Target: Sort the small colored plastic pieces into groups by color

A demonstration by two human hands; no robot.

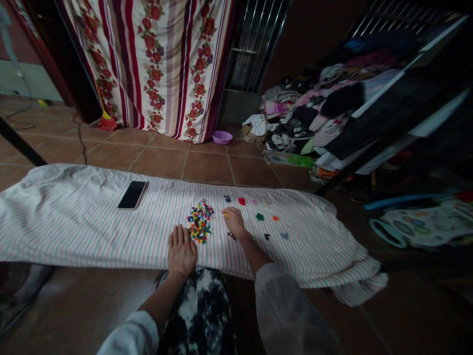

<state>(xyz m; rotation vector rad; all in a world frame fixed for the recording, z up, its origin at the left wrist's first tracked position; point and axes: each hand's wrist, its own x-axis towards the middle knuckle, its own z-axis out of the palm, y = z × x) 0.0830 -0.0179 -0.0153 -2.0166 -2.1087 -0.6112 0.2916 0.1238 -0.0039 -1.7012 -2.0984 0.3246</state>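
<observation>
Head view: the right grip (235,223) curls at yellow pieces (226,215); whether it pinches any, I cannot tell. Left of it, the multicoloured pile (200,224) lies just beside the flat, released left grip (182,252).

One multicoloured heap (200,222), one phone (132,195)
</observation>
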